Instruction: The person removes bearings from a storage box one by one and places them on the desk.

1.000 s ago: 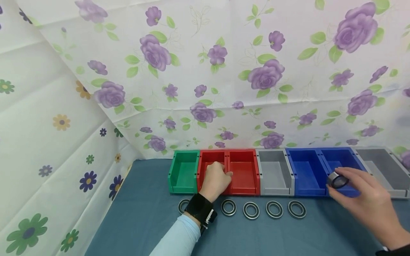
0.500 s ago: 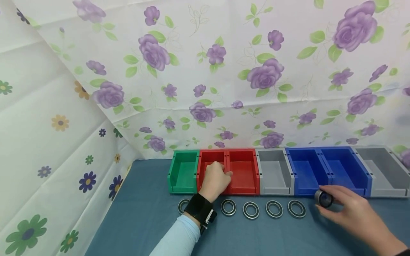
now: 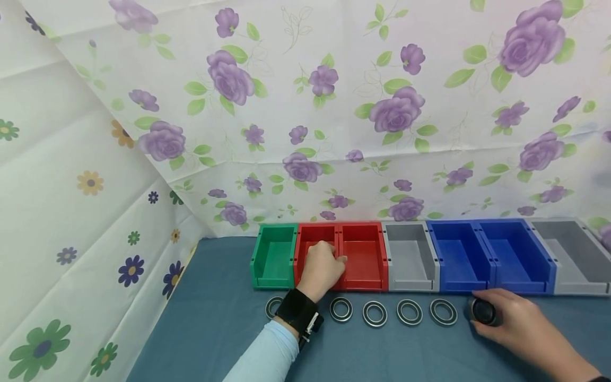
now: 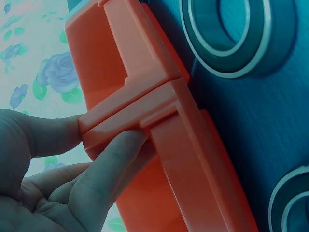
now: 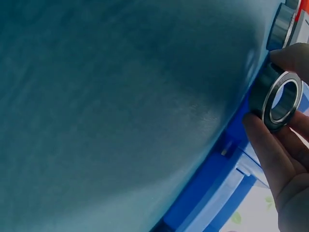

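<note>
My left hand (image 3: 321, 270) pinches the touching side walls of two red bins, the left red bin (image 3: 302, 249) and the right red bin (image 3: 363, 260). In the left wrist view, thumb and fingers lie on either side of that double wall. My right hand (image 3: 517, 321) grips a ball bearing (image 5: 260, 94) between thumb and fingers, low over the cloth in front of the blue bins (image 3: 460, 260). To its left, a row of metal bearings lies flat, ending at the nearest bearing (image 3: 443, 312). The leftmost bearing (image 3: 272, 305) is partly hidden by my left wrist.
The bins stand side by side along the back: a green bin (image 3: 277, 260) at the left end, a grey bin (image 3: 411, 260) mid-row, another grey bin (image 3: 570, 257) at the right. Behind them hangs a flowered sheet (image 3: 334, 132). A blue-green cloth (image 3: 215, 318) covers the table.
My right hand has moved left and down toward the table with the bearing, from in front of the right blue bin to beside the row. My left hand has stayed put.
</note>
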The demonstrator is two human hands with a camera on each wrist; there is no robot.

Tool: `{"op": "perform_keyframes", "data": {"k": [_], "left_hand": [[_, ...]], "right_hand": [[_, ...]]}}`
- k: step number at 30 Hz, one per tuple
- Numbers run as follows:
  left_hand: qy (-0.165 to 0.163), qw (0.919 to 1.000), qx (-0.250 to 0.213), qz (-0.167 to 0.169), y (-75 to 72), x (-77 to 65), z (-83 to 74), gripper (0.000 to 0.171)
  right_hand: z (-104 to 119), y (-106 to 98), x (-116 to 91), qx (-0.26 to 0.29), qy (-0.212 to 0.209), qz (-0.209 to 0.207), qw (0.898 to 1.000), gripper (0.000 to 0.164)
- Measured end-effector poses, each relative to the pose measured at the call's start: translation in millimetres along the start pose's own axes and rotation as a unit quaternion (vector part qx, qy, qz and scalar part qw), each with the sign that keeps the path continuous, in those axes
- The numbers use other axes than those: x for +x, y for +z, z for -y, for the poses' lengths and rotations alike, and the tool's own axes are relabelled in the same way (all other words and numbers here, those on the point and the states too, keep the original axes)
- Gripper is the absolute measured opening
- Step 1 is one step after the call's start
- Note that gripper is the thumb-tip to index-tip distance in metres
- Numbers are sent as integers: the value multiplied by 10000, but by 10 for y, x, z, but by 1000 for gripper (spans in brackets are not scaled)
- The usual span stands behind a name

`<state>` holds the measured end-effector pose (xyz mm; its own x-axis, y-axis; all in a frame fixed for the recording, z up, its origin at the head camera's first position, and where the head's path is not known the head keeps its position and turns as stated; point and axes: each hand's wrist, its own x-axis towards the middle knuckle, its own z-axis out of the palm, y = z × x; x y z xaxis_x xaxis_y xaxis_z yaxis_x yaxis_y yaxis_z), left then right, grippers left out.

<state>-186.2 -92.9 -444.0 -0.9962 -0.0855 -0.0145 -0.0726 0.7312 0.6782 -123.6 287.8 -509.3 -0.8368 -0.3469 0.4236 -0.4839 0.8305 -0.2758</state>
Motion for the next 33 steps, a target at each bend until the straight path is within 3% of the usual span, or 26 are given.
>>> {"op": "perform_keyframes", "data": {"k": [17,29,33], "left_hand": [[100,9999,-82,6,-2,0,-1,31],[121,9998,-147,12,1,0,8,30],[137,9998,-138,4,4,-4,12,28]], "right_hand": [[-32,17,18,-49,537,747,9957,62],[-17,4,17,-93,530,870,9948,61],[-16,-6,8,-20,656,1137,9914,62]]}}
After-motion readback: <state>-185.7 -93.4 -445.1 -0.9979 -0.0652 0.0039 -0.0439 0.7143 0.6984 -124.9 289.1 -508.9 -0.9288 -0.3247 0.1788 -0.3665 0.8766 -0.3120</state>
